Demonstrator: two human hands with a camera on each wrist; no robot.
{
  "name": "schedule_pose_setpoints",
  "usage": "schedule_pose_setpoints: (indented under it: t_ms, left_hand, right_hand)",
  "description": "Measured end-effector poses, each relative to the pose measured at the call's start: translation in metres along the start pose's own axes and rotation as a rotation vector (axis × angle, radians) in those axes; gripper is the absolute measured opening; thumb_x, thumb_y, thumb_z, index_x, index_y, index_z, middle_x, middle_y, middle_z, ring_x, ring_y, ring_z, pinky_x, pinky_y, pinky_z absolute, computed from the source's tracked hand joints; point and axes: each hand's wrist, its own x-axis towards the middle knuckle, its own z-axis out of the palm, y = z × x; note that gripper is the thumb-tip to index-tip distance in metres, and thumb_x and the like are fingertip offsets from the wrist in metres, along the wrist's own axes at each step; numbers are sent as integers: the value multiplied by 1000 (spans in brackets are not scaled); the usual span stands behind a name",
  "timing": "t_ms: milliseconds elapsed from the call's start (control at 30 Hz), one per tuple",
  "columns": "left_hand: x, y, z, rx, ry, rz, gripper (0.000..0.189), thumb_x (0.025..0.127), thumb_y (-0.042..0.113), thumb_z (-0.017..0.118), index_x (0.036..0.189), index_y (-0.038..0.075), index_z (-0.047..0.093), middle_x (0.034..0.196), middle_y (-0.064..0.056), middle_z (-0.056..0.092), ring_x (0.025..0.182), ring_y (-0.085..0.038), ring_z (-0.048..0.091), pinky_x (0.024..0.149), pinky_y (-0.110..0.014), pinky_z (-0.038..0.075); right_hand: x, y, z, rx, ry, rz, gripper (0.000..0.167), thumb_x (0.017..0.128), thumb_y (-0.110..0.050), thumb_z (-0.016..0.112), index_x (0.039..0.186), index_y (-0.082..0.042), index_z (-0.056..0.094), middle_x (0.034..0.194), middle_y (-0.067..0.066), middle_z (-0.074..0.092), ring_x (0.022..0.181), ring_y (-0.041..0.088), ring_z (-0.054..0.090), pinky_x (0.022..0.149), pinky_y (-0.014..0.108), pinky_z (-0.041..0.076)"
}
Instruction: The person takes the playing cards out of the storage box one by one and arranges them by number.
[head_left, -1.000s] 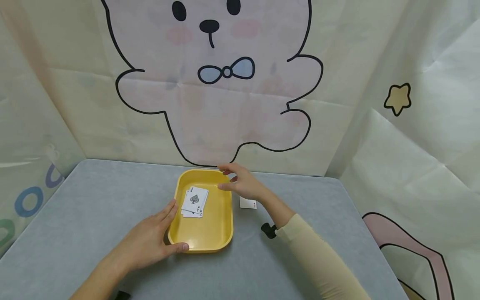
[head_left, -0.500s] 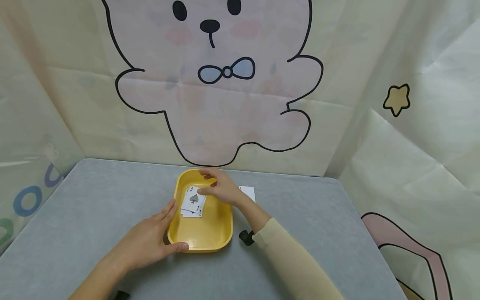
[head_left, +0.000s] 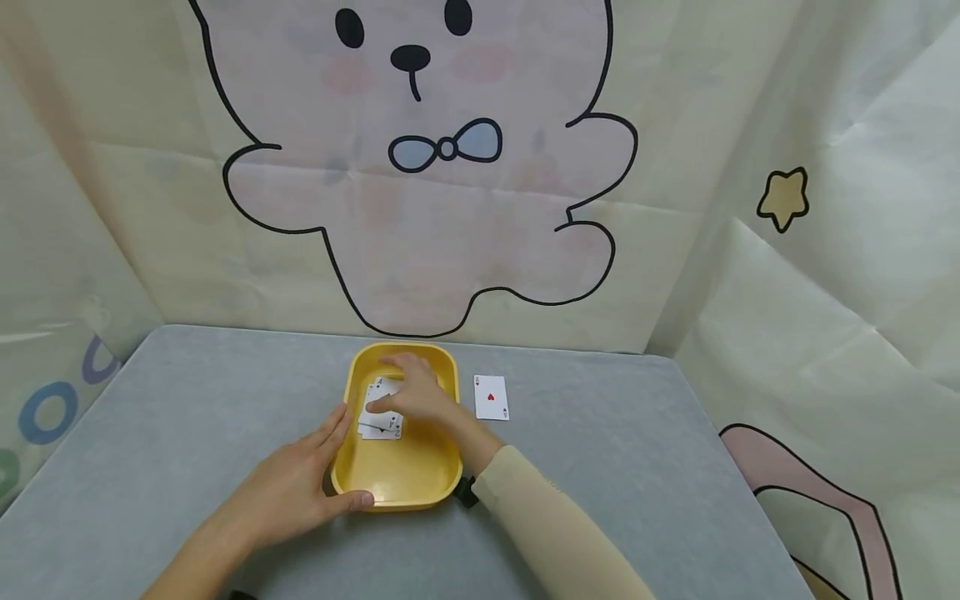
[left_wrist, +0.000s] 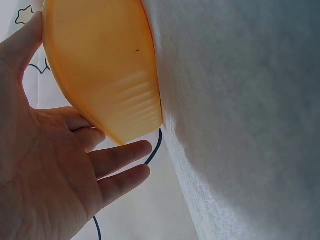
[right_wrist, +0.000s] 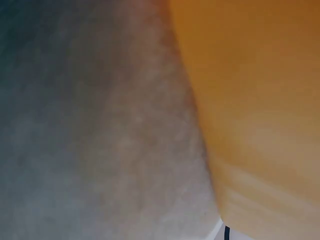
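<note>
Clearly, the pile of cards [head_left: 381, 423] lies inside the yellow tray [head_left: 397, 479], directly beneath the right hand [head_left: 422, 392], which is nearer; its thumb and fingers stand wide apart, contact I cannot tell. The left hand [head_left: 296, 475], fingers extended, touches the tray. The pile's long axis runs roughly away from the person.

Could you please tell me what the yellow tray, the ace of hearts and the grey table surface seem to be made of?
Yellow tray: probably plastic, slightly glossy, with soft highlights and a ridged wall.
Ace of hearts: likely thin card; flat, crisply printed, any coating unclear.
Grey table surface: perhaps fabric, matte and mottled.
</note>
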Motion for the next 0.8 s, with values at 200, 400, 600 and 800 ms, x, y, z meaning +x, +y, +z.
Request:
schedule_pose_setpoints:
  t_ms: [200, 400, 600, 800]
  left_hand:
    - [-1, -1, 1, 0, -1, -1, 114, 84, 78, 69, 159, -3, 38, 167, -18, 35, 134, -42, 57, 101, -59, 51]
    - [-1, -1, 2, -4, -12, -4, 115, 84, 78, 68, 159, -3, 38, 167, -17, 35, 135, -43, 56, 102, -59, 50]
    - [-1, -1, 3, -3, -7, -7, 115, 84, 79, 67, 160, -2, 38, 167, -17, 34, 134, -43, 57, 101, -59, 51]
    - [-2, -1, 5, -5, -6, -11, 116, 83, 79, 67, 160, -2, 37, 167, -17, 34, 133, -44, 57, 101, -59, 51]
  right_hand:
    - [0, 1, 4, -66, -31, 60, 83, 78, -29, 89, 153, -15, 54, 156, 5, 47, 137, 23, 41, 120, 48, 31]
    - [1, 3, 5, -118, -38, 97, 90, 76, -33, 93, 154, -16, 53, 156, 6, 46, 134, 24, 40, 118, 48, 30]
    - [1, 5, 7, -189, -63, 110, 94, 73, -39, 95, 153, -13, 54, 154, 6, 49, 130, 23, 41, 114, 46, 33]
    - [4, 8, 12, -240, -81, 130, 98, 71, -45, 97, 153, -14, 54, 147, 4, 52, 124, 21, 42, 111, 43, 35]
